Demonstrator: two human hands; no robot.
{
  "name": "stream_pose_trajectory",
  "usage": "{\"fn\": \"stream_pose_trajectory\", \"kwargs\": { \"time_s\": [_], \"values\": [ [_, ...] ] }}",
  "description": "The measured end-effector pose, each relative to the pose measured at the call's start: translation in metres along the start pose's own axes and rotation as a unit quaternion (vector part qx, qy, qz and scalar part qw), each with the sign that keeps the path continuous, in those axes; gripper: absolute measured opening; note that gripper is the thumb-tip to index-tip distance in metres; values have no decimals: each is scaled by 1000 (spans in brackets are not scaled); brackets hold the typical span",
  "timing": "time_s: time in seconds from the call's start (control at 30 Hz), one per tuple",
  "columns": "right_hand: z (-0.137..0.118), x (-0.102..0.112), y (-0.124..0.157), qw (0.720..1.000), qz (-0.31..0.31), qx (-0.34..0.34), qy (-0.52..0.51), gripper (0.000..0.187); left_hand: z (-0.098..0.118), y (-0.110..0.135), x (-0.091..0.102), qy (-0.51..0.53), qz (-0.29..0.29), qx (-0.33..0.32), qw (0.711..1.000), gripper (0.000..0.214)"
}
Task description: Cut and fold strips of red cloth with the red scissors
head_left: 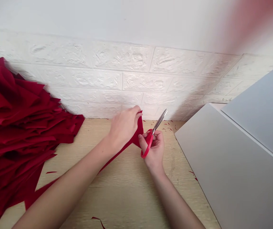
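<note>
My left hand (pixel 125 126) is closed on the edge of a dark red piece of fabric (pixel 139 128) near the middle of the view. The fabric runs back under my left forearm toward the lower left. In my right hand (pixel 156 149) is a pair of scissors (pixel 148 144) with red handles. Their blades look closed and point up and to the right, away from the fabric. The thumb of my right hand is close to the fabric; whether it pinches it I cannot tell.
A large heap of dark red fabric pieces (pixel 19 121) fills the left side of the wooden table (pixel 122 194). Red scraps (pixel 168 128) lie near the white brick-patterned wall (pixel 136 57). White box-like panels (pixel 234 165) stand on the right. A blurred red shape hangs at upper right.
</note>
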State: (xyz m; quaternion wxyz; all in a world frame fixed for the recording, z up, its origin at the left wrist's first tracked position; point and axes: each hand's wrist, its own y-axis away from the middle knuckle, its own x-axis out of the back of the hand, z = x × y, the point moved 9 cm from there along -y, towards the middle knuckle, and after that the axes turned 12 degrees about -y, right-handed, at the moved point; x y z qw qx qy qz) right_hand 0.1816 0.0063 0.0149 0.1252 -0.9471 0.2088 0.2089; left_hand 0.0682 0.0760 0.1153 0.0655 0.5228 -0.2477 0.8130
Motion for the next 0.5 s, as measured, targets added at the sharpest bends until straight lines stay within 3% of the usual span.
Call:
{"fn": "stream_pose_trajectory", "kwargs": {
  "time_s": [0.13,0.27,0.5],
  "values": [
    [-3,-2,4,1000,-4,16,-13,39,9,2,-7,12,14,-32,999,26],
    [-3,-6,6,1000,-18,-2,-13,40,-2,8,-8,104,52,-36,993,24],
    [5,-18,8,992,-108,-64,21,35,-3,15,2,119,95,-71,986,21]
  ]
}}
